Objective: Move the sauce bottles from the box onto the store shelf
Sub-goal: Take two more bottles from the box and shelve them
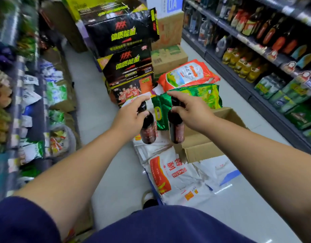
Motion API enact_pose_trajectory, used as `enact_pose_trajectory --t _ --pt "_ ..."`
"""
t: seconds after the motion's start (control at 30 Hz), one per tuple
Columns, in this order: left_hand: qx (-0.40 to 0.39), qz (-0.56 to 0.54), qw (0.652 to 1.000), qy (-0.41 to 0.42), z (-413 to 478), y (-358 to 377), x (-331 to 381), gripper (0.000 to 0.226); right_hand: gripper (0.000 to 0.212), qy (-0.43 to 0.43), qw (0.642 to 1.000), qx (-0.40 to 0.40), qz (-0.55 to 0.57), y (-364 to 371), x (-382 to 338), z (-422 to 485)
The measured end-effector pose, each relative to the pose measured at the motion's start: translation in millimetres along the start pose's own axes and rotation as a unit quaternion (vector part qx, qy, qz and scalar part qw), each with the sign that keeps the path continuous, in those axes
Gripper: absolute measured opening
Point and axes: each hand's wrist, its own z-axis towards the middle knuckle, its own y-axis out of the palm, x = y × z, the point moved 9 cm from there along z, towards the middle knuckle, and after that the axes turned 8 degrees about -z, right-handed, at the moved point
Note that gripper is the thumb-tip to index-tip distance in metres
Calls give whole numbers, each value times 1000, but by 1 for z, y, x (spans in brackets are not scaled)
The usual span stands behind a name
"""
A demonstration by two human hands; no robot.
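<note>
In the head view, the left grip (132,114) is clenched around the neck of a dark sauce bottle (148,131), which hangs in the air with its base tipped toward the camera. The right grip (188,109) grasps a second sauce bottle (175,131) by the neck in the same way, near the first but not touching it. Both bottles hang over the near-left corner of the open cardboard box (203,151), which rests on white sacks (170,176) in the aisle. The store shelf (246,38) on the right carries oil jugs and dark bottles. Black cartons (126,67) are stacked ahead.
</note>
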Motion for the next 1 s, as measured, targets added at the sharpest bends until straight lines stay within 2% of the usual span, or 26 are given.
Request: enact_pose_trajectory --t 0.3,0.47,0.7,1.0 --pt "92 -18 992 -89 -72 -80 -43 41 50 -84 994 -33 61 34 -94 11" --pt "134 -5 985 -110 -86 -136 -90 39 51 -139 988 -58 31 73 -166 36" --pt "171 -64 974 -132 -70 -232 -192 40 51 -139 987 -76 36 163 -256 103" --pt "171 -49 972 -154 -33 -350 -279 42 50 -113 984 -94 103 244 -362 182"
